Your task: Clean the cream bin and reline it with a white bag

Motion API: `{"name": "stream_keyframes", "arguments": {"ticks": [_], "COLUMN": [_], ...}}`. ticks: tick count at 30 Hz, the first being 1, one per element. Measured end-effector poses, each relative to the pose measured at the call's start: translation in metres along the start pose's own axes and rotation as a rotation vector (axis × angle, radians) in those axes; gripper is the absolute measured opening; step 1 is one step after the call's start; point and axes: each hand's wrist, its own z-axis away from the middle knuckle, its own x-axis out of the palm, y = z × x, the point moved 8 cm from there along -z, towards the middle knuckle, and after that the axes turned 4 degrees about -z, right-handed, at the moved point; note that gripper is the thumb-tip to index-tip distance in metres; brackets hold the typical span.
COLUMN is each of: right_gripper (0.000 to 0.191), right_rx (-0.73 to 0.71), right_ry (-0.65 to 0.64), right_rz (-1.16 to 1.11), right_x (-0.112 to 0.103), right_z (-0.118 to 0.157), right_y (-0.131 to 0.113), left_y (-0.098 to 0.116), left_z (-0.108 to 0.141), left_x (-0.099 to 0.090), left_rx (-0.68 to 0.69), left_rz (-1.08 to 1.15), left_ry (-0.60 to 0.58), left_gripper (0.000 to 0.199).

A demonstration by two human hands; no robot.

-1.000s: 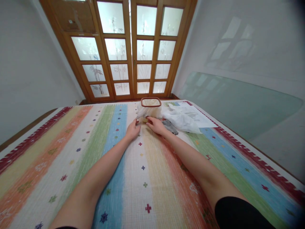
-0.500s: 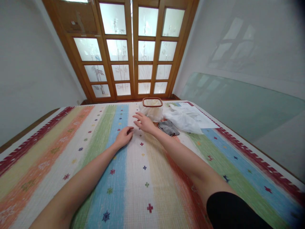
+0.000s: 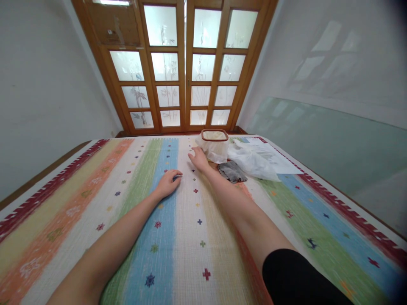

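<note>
My left hand (image 3: 169,183) rests on the striped tablecloth (image 3: 187,237), over the blue stripe. Its fingers are loosely bent, with a gap between them and the thumb, and I see nothing held. Farther forward, my right hand (image 3: 199,159) has its fingers apart and holds nothing visible. It is just in front and to the left of a small bin (image 3: 215,149) with a brown rim and a pale plastic liner; whether they touch I cannot tell. A grey cloth (image 3: 232,171) with dark edging lies to the right of my right wrist.
A crumpled white plastic bag (image 3: 251,161) lies right of the bin, partly over a white printed sheet (image 3: 282,159). Wooden doors (image 3: 187,84) with frosted panes stand beyond the table's far edge. A pale green panel (image 3: 318,135) is along the right wall.
The view has shifted, so the table things appear farther right. My right hand has turned and drawn its fingers lower, nearer the cloth. My left hand stays almost in place, its thumb gap slightly wider.
</note>
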Motion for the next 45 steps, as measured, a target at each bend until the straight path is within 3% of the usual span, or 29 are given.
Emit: {"name": "stream_keyframes", "arguments": {"ticks": [7,12,16,20,24,29,36,45], "right_gripper": [0.045,0.033,0.031,0.031,0.035,0.05,0.066,0.062], "right_rx": [0.013,-0.078,-0.257,-0.387,-0.449,-0.487,-0.441,-0.432], "right_ry": [0.1,-0.006,-0.091,-0.142,-0.193,-0.274,-0.333,-0.424], "right_rz": [-0.045,-0.1,-0.1,-0.079,0.011,0.143,0.218,0.247], "right_x": [-0.018,-0.012,-0.009,-0.024,-0.036,-0.024,-0.016,-0.011], "right_z": [0.004,0.014,0.058,0.11,0.137,0.14,0.137,0.138], "right_y": [0.03,0.021,0.001,-0.013,-0.023,-0.034,-0.037,-0.036], "left_y": [0.005,0.004,-0.004,-0.012,-0.011,-0.02,-0.033,-0.018], "left_z": [0.001,0.001,-0.003,-0.008,-0.009,-0.001,0.012,0.017], "left_x": [0.0,-0.001,-0.002,-0.004,-0.001,0.001,0.012,0.011], "left_rx": [0.007,0.026,0.057,0.069,0.106,0.086,-0.095,-0.068], "left_rz": [-0.001,0.001,-0.042,-0.112,-0.183,-0.318,-0.427,-0.436], "left_ry": [-0.017,-0.004,-0.023,-0.033,-0.07,-0.155,-0.32,-0.298], "left_gripper": [0.024,0.024,0.024,0.025,0.031,0.05,0.083,0.081]}}
